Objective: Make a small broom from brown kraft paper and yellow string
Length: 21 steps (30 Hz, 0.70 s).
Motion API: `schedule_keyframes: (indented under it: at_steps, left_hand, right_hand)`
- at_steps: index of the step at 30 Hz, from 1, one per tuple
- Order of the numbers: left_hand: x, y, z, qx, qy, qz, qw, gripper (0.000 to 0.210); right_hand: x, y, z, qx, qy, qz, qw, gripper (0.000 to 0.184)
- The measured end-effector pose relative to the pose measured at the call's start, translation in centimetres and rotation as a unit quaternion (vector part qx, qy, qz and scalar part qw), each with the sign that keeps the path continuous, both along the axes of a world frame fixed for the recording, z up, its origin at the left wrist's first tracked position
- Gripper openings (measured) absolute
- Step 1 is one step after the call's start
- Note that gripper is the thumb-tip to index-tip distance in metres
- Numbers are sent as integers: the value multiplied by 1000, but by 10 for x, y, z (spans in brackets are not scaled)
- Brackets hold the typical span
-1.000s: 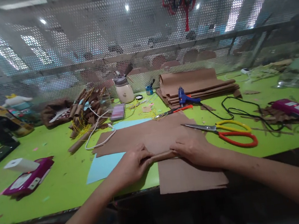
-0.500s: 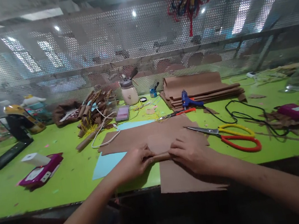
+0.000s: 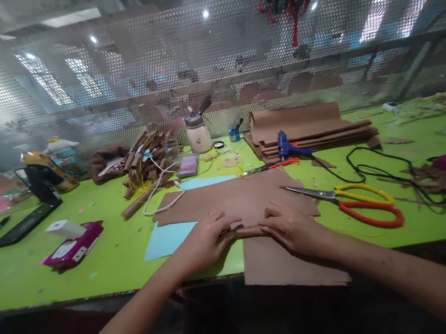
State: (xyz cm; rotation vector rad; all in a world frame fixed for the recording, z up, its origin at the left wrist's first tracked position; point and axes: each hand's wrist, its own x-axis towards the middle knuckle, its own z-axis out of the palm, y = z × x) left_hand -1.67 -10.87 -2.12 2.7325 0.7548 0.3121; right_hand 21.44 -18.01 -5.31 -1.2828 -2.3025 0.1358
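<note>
Between my hands lies a narrow roll of brown paper (image 3: 251, 231), level with the table's front edge. My left hand (image 3: 207, 240) pinches its left end, thumb and fingers pressed together. Its right end is gripped by the curled fingers of my right hand (image 3: 292, 229). Beyond the roll spreads a flat brown paper sheet (image 3: 194, 201), over a light blue sheet (image 3: 167, 240). Another brown paper piece (image 3: 285, 268) hangs past the front edge below my right hand. Scissors (image 3: 346, 200) with one yellow and one red handle lie right of my right hand, blades toward the paper.
A blue glue gun (image 3: 290, 147) rests before a stack of folded brown paper (image 3: 299, 124). Rolled paper pieces (image 3: 144, 161) and a white jug (image 3: 197, 132) stand at the back. A purple power strip (image 3: 73, 249) lies left; a black cable (image 3: 371, 169) curls right.
The view has shifted, so the table sits a little further right. My right fingers have drawn in toward a pinch, and more of the roll shows between my hands.
</note>
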Motion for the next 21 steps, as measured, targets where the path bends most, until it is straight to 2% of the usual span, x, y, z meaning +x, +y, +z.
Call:
schedule_keyframes:
  at_steps: [6, 13, 21]
  left_hand:
    - [0, -5, -2, 48, 6, -28, 998, 30]
    - [3, 0, -6, 52, 22, -36, 998, 25]
    - [2, -4, -3, 37, -10, 10, 999, 24]
  right_hand:
    - [3, -1, 1, -11, -7, 13, 1000, 19]
    - [3, 3, -1, -14, -25, 10, 1000, 25]
    - [6, 13, 2, -9, -64, 18, 998, 24]
